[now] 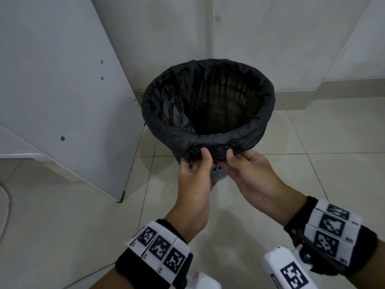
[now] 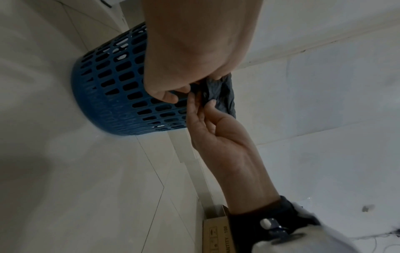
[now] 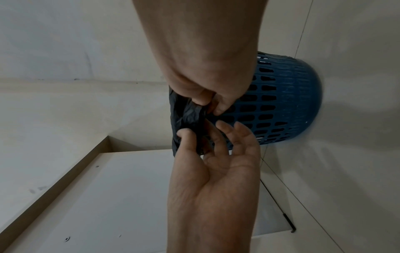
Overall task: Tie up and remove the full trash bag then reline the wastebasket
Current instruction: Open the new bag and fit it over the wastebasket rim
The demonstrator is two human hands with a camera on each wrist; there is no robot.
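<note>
A blue slotted wastebasket [image 2: 121,95] stands on the tiled floor near a wall corner. A black trash bag [image 1: 208,142] lines it, with the bag's mouth folded down over the rim all round. The lattice shows through the thin plastic, and I see nothing in the bag. At the near side my left hand [image 1: 203,159] and right hand [image 1: 231,161] sit close together, and each pinches the gathered overhang between thumb and fingers. The wrist views show that bunched black plastic [image 3: 186,116] held against the basket's outer wall [image 3: 281,102].
A large white panel [image 1: 62,90] leans at the left, and its bottom corner [image 1: 120,200] rests on the floor close to the basket. Walls stand right behind the basket. A cardboard box [image 2: 216,229] sits on the floor to my right. A cable [image 1: 6,205] curves at the far left.
</note>
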